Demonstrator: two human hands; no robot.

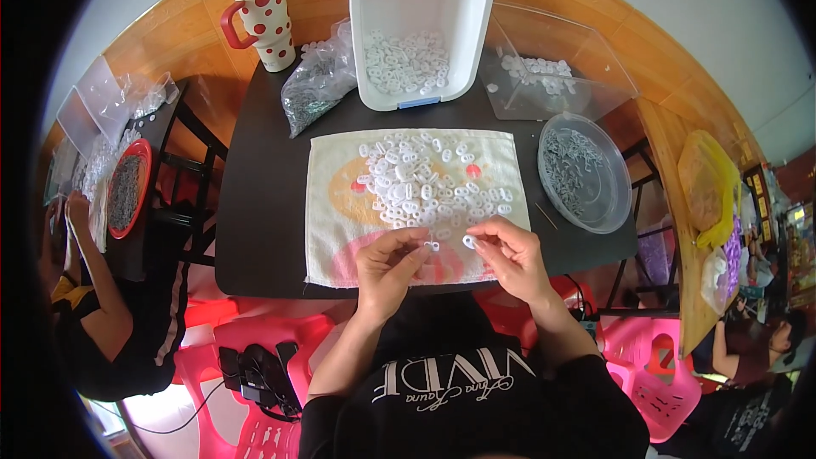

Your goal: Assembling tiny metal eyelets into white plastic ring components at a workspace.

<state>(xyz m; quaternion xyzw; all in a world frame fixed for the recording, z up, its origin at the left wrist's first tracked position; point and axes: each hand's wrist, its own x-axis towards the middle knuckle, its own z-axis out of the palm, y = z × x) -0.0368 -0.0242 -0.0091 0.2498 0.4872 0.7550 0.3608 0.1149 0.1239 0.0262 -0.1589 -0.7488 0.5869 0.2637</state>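
My left hand (387, 272) pinches a small white two-holed plastic piece (434, 246) between thumb and fingertips, above the near edge of the towel. A similar white plastic piece (468, 241) is in the pinch of my right hand (513, 260), a short gap away. Just beyond both hands, a heap of such white pieces (399, 178) lies on the cream patterned towel (327, 153). Whether any thin metal part is also between my left fingers is too small to make out.
Behind the towel a white bin (361, 51) holds more white pieces. Beside it are a bag of grey parts (310, 89), a spotted tumbler (268, 21) and a clear box (595, 59). A round tub (625, 187) of grey metal parts stands right, near a thin stick (546, 216). Another person (106, 314) works at left.
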